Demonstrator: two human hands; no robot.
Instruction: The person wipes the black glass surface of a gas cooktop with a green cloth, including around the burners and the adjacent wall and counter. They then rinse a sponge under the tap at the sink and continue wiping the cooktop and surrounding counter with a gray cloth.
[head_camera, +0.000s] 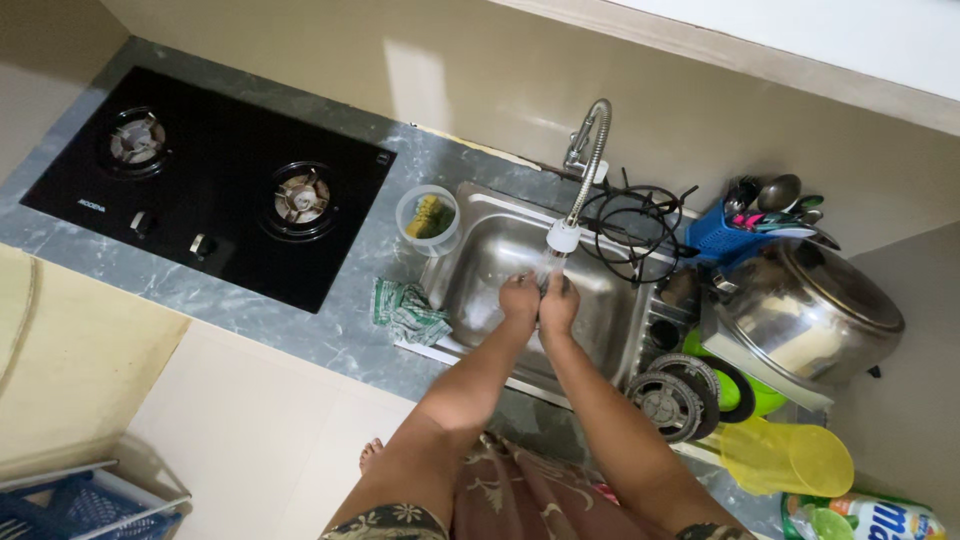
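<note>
Head view, looking down on a steel sink (480, 280) set in a grey marbled tabletop (340, 330). Left hand (519, 299) and right hand (559, 303) are side by side, touching, over the middle of the basin, directly under the white spray head of a flexible spring faucet (590, 160); water stream (548, 268) falls onto the fingers. Neither hand's grip closes on any object; fingers are curled loosely, and whether they are pressed shut I cannot tell. Left of the basin: a clear tub holding a yellow-green scrubber (428, 217), and a crumpled green-and-white cloth (407, 312) on the sink's edge. Further left, a black two-burner gas hob (210, 185). Right of the basin: wire burner grates (630, 232), a blue cutlery holder (745, 225), a large steel pot (810, 310), a yellow jug (790, 458).
</note>
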